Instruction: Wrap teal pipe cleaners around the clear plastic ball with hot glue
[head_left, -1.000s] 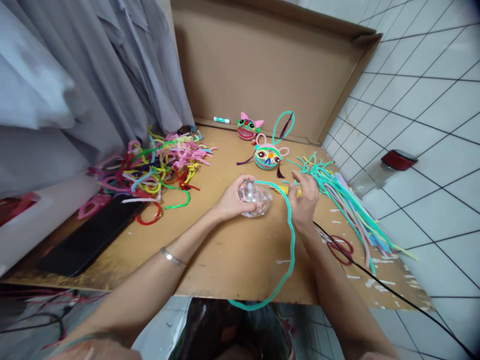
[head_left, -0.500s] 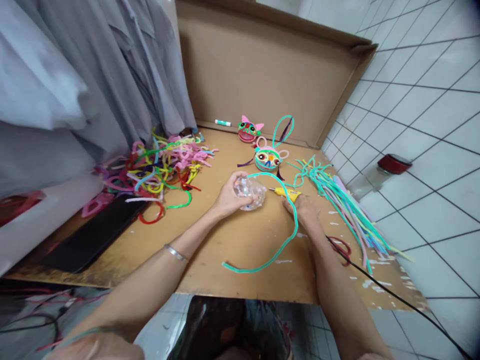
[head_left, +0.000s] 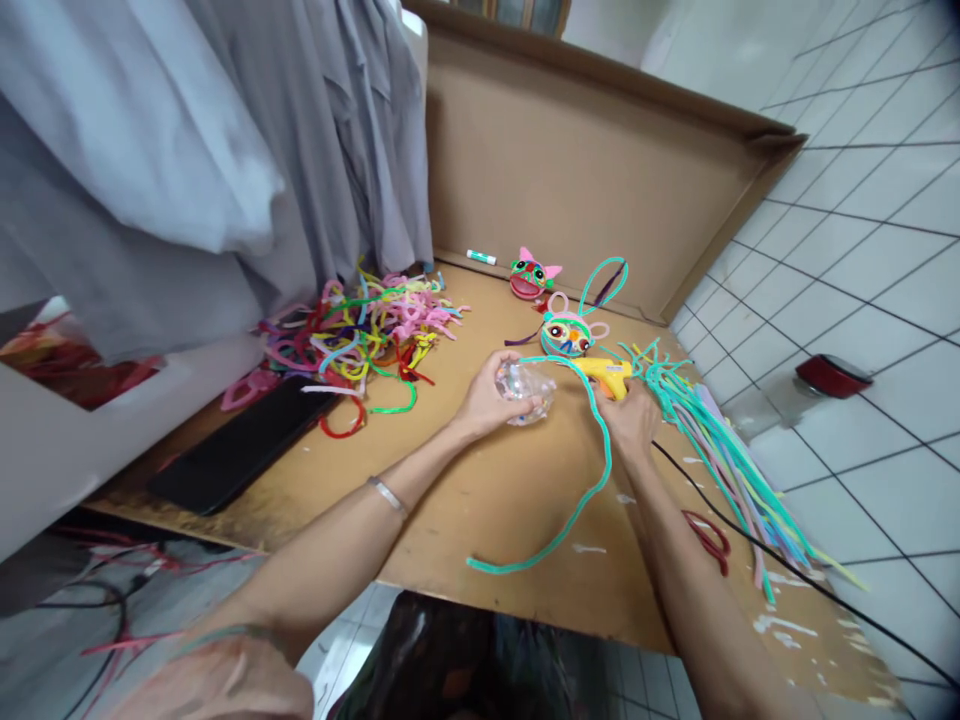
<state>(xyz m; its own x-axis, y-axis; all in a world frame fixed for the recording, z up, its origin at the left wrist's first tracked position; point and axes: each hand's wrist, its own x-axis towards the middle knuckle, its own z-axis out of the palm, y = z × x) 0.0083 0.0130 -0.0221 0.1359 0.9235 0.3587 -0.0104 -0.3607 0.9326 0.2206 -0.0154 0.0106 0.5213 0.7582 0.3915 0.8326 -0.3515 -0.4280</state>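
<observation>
Right grip (head_left: 631,422) on glue gun (head_left: 611,374), white-streaked tabletop (head_left: 517,500), tiled wall (head_left: 870,240)

Readable text: none | yellow glue gun (head_left: 604,371), 3 o'clock from view centre: print is too small | white-green tube (head_left: 481,257), 12 o'clock: marking is too blurred

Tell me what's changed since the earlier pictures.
The right hand, open earlier, has gripped the yellow glue gun. The free end of the teal strip moved away from the person. The left hand still holds the clear ball; the decorated figures stayed put.
</observation>
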